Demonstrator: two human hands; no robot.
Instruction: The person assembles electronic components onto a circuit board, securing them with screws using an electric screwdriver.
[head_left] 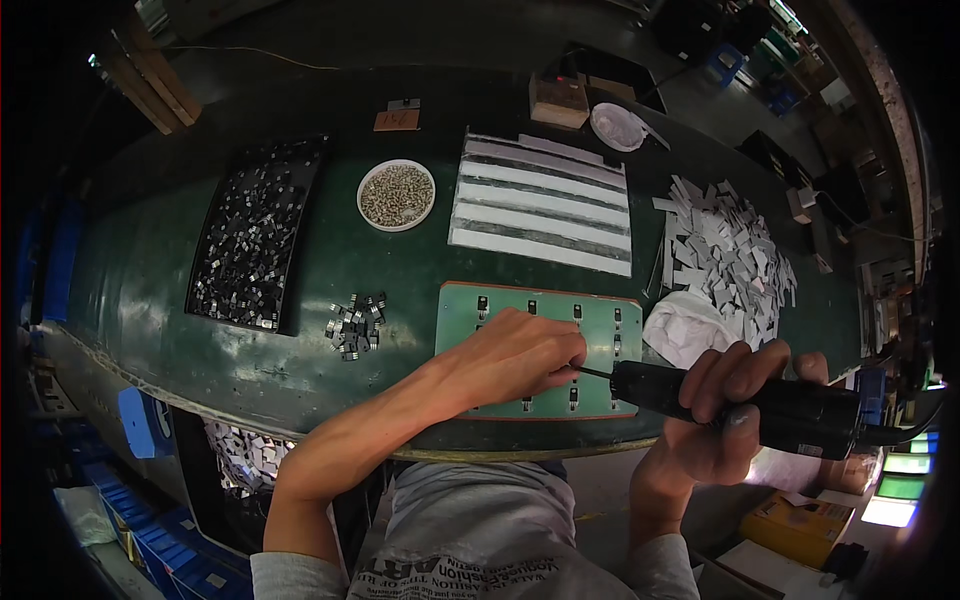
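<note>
A green board with a reddish edge lies on the bench before me, with rows of small black components with metal legs on it. My left hand rests over the board's middle, hiding part of those rows. Its thumb and fingers are pinched together at the thin bit of a black electric screwdriver; whatever is between them is hidden. Wrapped around the screwdriver's body is my right hand, at the board's right edge. The tool lies nearly level, its bit pointing left and its cable trailing right.
Left of the board sits a loose heap of black components, with a black tray of more beyond it. A white bowl holds small metal screws. White strips, grey-white pieces and a crumpled white bag lie behind and right.
</note>
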